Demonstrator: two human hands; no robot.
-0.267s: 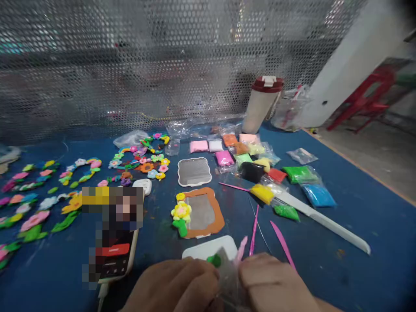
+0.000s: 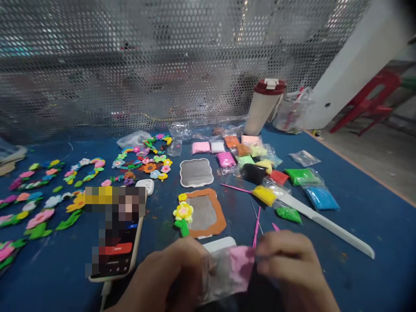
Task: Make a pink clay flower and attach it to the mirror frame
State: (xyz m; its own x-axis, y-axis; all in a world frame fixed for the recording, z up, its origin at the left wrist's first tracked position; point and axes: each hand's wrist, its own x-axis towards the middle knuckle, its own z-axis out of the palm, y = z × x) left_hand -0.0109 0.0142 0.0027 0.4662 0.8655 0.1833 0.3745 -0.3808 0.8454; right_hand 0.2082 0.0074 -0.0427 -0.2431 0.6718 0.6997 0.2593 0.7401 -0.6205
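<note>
A small clear plastic bag of pink clay (image 2: 241,265) is between my hands, close to the near edge of the view. My left hand (image 2: 170,271) is closed around the bag's left side. At its right edge, the bent fingers of my right hand (image 2: 287,260) pinch the plastic; motion blurs them slightly. A white flat board (image 2: 221,244) lies just behind, partly covered by the bag. Beyond it rests a small mirror with an orange-brown clay border (image 2: 219,214), decorated with a yellow clay flower (image 2: 183,211). Farther back is a plain white-rimmed mirror (image 2: 196,172).
Bags of coloured clay, including a blue one (image 2: 321,197), spread across the right. Pink tools (image 2: 256,227) and a long white handle (image 2: 328,221) lie nearby. A phone (image 2: 118,242) and clay-flower frames (image 2: 84,171) occupy the left. A lidded cup (image 2: 263,108) stands before the perforated metal screen (image 2: 130,65).
The bag has turned and risen between my hands, so its pink clay now shows. My right hand has shifted up and right, covering most of a pink knife-shaped tool. The green piece is out of sight.
</note>
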